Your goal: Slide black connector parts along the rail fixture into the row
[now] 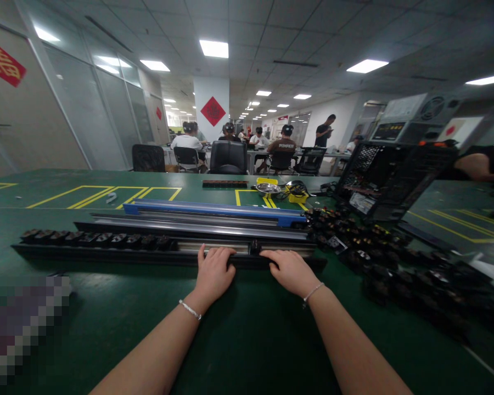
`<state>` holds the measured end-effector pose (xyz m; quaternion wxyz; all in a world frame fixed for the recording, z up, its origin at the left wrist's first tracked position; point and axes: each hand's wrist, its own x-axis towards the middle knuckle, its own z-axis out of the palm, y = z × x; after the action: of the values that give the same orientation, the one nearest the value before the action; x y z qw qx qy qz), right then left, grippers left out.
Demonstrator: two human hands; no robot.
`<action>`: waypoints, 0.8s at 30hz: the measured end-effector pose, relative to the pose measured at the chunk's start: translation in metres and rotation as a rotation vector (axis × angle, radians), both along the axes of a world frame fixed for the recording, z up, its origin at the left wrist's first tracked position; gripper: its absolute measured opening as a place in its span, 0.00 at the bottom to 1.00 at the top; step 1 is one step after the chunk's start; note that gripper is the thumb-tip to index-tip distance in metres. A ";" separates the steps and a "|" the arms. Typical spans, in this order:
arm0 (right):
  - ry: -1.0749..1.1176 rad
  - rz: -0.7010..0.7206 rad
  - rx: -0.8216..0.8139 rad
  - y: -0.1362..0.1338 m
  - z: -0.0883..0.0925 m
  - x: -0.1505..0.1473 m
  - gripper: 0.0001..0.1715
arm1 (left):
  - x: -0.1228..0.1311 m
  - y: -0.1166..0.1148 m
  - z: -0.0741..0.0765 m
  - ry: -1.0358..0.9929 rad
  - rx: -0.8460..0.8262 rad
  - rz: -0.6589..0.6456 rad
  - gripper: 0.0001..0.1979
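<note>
Under your two hands lies a long black channel [107, 258], straight and low-walled, stretched crosswise in front of you and reaching well past your left hand [216, 270] and a little past your right hand [290, 269]. A silvery strip [188, 246] runs along inside it, bare on both sides of your left fingers. Out beyond your left hand, a row of black pieces [96, 237] sits side by side in the channel, filling it nearly to that end; their finer detail is too small to tell. One single black block [255, 247] stands in the channel between your hands, just beside your right fingertips and apart from the row.
</note>
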<state>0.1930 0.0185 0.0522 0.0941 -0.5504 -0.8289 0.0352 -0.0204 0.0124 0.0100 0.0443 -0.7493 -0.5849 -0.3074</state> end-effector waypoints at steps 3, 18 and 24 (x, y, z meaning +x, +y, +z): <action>0.006 -0.005 0.011 -0.001 0.000 0.001 0.25 | 0.000 0.000 0.000 0.000 -0.007 -0.003 0.14; -0.030 -0.025 0.040 0.000 -0.004 0.008 0.24 | 0.000 0.000 0.000 -0.003 -0.001 -0.002 0.14; -0.026 -0.032 0.037 0.001 -0.004 0.011 0.24 | -0.001 -0.001 0.001 -0.011 -0.018 -0.002 0.14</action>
<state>0.2037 0.0193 0.0480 0.0942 -0.5622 -0.8215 0.0110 -0.0213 0.0118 0.0112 0.0341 -0.7485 -0.5873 -0.3062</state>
